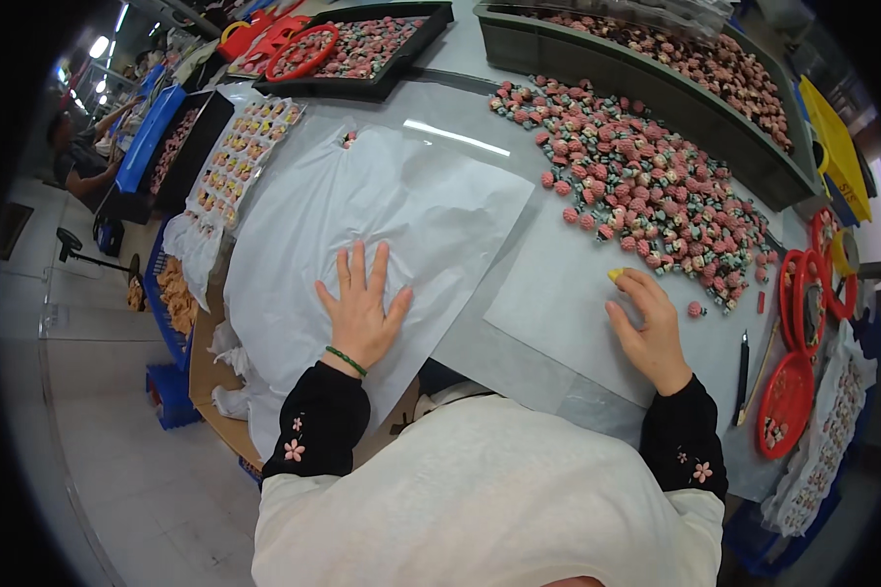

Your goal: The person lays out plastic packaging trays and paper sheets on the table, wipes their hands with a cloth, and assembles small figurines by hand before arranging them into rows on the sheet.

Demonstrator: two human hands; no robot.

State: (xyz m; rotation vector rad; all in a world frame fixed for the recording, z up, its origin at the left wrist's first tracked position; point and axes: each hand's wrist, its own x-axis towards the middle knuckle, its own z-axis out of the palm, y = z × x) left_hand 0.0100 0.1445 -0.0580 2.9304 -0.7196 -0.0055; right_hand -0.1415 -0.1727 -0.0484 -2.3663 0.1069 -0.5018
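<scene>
My left hand (362, 311) lies flat with its fingers spread on a large wrinkled white sheet (440, 210), which looks like thin paper or film. At the sheet's far edge sits a single small pink figure (348, 140). To the right, my right hand (648, 335) hovers over or rests on another pale sheet (538, 298), fingers half bent and thumb apart from them. A small yellow piece or fingertip cover (615, 275) shows at one fingertip; I cannot tell which. Just beyond that hand spreads a pile of small pink-and-grey figures (646, 201).
A dark green bin (656, 108) of figures stands behind the pile. A black tray (362, 83) is at the back left. Filled white blister trays (235, 166) lie left. At right are a black pen (742, 377), red round baskets (786, 406) and a yellow bin (832, 147).
</scene>
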